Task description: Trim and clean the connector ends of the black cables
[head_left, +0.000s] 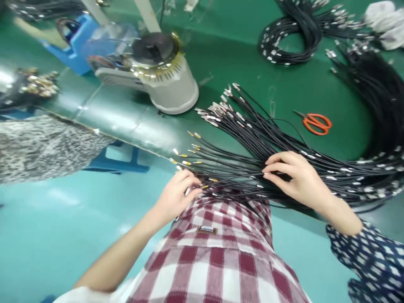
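My left hand (177, 192) is closed in a pinch on the end of a thin black cable, close to a yellow-marked tip (205, 187). Farther along, the thumb and fingers of my right hand (293, 177) pinch a black cable near a small white label. A thick bundle of black cables (261, 141) fans out across the table edge and partly over my lap. Some ends carry yellow marks (196, 147); others in the upper group have silvery or pale tips (221, 110). My fingers partly hide what they grip.
Orange-handled scissors (317, 123) lie beyond the bundle. A grey device with a round black top (173, 82) stands at the back left, beside a blue holder (82, 38). Coiled black cables (285, 57) lie at the upper right. Patterned cloth (47, 147) hangs at left.
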{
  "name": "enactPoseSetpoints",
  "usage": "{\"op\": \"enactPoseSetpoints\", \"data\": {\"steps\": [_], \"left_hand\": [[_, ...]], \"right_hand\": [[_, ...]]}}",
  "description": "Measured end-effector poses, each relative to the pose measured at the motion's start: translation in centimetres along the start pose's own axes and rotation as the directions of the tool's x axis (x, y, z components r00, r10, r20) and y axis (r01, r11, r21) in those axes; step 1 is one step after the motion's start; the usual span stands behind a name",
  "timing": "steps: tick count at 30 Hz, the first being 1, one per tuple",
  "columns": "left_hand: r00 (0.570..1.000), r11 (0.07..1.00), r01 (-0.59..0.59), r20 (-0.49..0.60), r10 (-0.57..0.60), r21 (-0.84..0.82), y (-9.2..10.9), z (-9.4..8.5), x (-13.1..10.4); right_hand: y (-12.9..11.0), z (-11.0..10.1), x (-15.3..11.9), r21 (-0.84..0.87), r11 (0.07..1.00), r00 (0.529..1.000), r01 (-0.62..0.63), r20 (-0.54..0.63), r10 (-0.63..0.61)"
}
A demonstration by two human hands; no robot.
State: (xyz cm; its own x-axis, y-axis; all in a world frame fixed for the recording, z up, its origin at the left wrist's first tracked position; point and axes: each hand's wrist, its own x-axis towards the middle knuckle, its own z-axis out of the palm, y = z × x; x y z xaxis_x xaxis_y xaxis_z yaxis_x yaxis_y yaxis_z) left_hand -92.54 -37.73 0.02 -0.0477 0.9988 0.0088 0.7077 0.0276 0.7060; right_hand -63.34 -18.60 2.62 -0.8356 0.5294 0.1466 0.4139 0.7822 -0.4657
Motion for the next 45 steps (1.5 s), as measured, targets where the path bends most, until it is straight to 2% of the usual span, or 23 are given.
{"op": "enactPoseSetpoints", "data": {"steps": [3,6,8,10,13,17,21,22,24,26,27,28,31,32,36,37,40,42,45], "left_hand": [[0.999,0.999,0.012,-0.036,-0.014,-0.051,-0.5,0.3,-0.1],[0.995,0.975,0.053,-0.07,-0.07,-0.214,-0.2,0.2,0.0],[0.981,0.905,0.135,-0.075,-0.18,-0.402,0.5,0.1,0.0],[0.956,0.788,0.201,-0.058,-0.287,-0.582,1.3,-0.1,0.2],[0.939,0.668,0.201,-0.053,-0.34,-0.716,2.4,-0.5,0.8],[0.939,0.681,0.155,-0.108,-0.327,-0.715,3.1,-0.8,1.4],[0.944,0.742,0.117,-0.157,-0.289,-0.66,3.0,-0.7,1.5],[0.943,0.75,0.115,-0.166,-0.288,-0.651,3.0,-0.6,1.5],[0.939,0.758,0.117,-0.177,-0.295,-0.641,2.9,-0.5,1.5],[0.936,0.755,0.12,-0.181,-0.303,-0.645,2.8,-0.3,1.6],[0.935,0.751,0.118,-0.183,-0.305,-0.65,2.8,-0.3,1.7],[0.935,0.748,0.112,-0.184,-0.302,-0.655,2.8,-0.3,1.7],[0.94,0.749,0.095,-0.188,-0.284,-0.655,2.7,-0.3,1.8],[0.941,0.753,0.095,-0.189,-0.282,-0.652,2.7,-0.3,1.8],[0.939,0.757,0.102,-0.188,-0.287,-0.646,2.7,-0.4,1.8],[0.939,0.753,0.102,-0.186,-0.288,-0.65,2.6,-0.4,1.9],[0.939,0.733,0.103,-0.178,-0.295,-0.673,2.7,-0.4,2.1],[0.939,0.726,0.105,-0.173,-0.297,-0.679,2.7,-0.4,2.2],[0.939,0.728,0.106,-0.172,-0.297,-0.678,2.5,-0.5,2.5]], "right_hand": [[-1.5,0.5,1.5,-0.01,0.998,0.998,0.061,0.029,-0.061],[-3.9,1.7,3.4,0.018,0.994,0.991,0.104,0.077,-0.105],[-5.6,2.6,4.6,0.093,0.991,0.991,0.093,0.089,-0.101],[-7.3,3.2,5.7,0.187,0.981,0.993,0.044,0.103,-0.064],[-9.2,3.4,7.1,0.335,0.939,0.987,-0.081,0.159,0.028],[-10.5,3.3,8.3,0.478,0.839,0.954,-0.259,0.263,0.145],[-10.9,3.8,8.6,0.534,0.787,0.943,-0.308,0.281,0.178],[-11.0,4.1,8.5,0.521,0.804,0.952,-0.286,0.247,0.178],[-11.0,4.5,8.2,0.433,0.885,0.985,-0.171,0.095,0.143],[-11.0,4.8,7.9,0.299,0.954,0.997,-0.023,-0.065,0.044],[-11.0,4.9,7.9,0.268,0.963,0.995,0.014,-0.095,0.012],[-10.9,4.9,7.9,0.29,0.957,0.997,0.017,-0.076,0.005],[-10.9,5.0,8.0,0.458,0.882,0.994,-0.108,0.081,0.08],[-10.9,5.0,8.0,0.461,0.88,0.993,-0.116,0.084,0.086],[-10.5,5.3,8.1,0.289,0.957,0.996,0.028,-0.093,-0.001],[-10.4,5.3,8.1,0.291,0.957,0.997,0.023,-0.078,-0.001],[-9.9,4.9,8.3,0.352,0.935,0.995,-0.045,0.097,0.012],[-9.8,4.7,8.4,0.367,0.929,0.984,-0.043,0.175,-0.023],[-9.9,4.8,8.6,0.288,0.957,0.993,0.027,0.103,-0.058]]}}
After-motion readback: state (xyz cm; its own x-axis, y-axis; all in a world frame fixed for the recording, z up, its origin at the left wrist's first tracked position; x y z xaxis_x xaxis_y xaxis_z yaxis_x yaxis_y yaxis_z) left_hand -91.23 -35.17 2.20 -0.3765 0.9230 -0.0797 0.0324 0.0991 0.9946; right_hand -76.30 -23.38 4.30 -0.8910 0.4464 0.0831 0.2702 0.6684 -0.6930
